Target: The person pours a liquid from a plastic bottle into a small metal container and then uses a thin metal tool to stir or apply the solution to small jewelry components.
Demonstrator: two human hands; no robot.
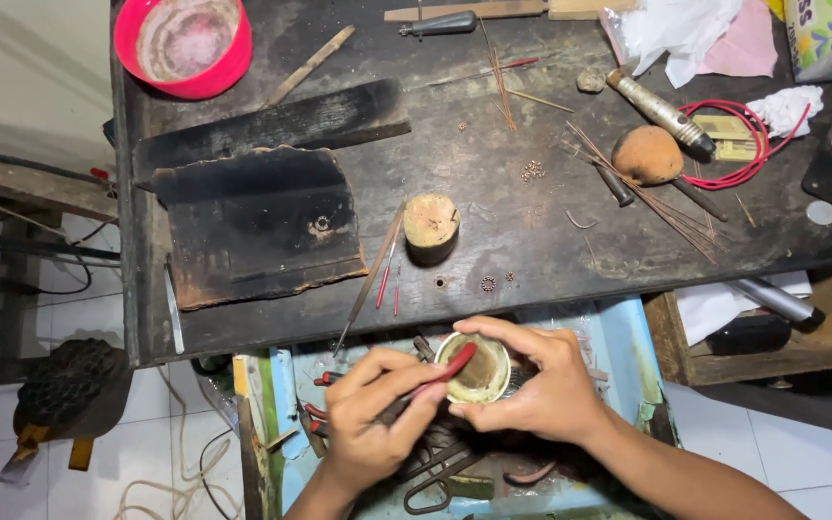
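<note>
Lower centre, below the dark bench edge [243,332], over an open blue drawer [618,347]: left hand [373,424], fingers pinched on a red-handled tool [440,374], long axis rising rightward, tip in a small round cup [475,369]. Right hand [541,385], fingers curled around cup. Scissors [435,477] below; wooden stump [431,226] above, well apart

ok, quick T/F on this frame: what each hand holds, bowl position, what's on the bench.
1. The right hand holds a small round container. True.
2. The left hand is empty. False: it holds a red-handled tool pointed into the container.
3. The pink bowl sits at the bench's far left corner. True.
4. The charred board lies in the open drawer. False: it lies on the dark bench.
5. A red wire loop lies at the bench's right. True.
</note>
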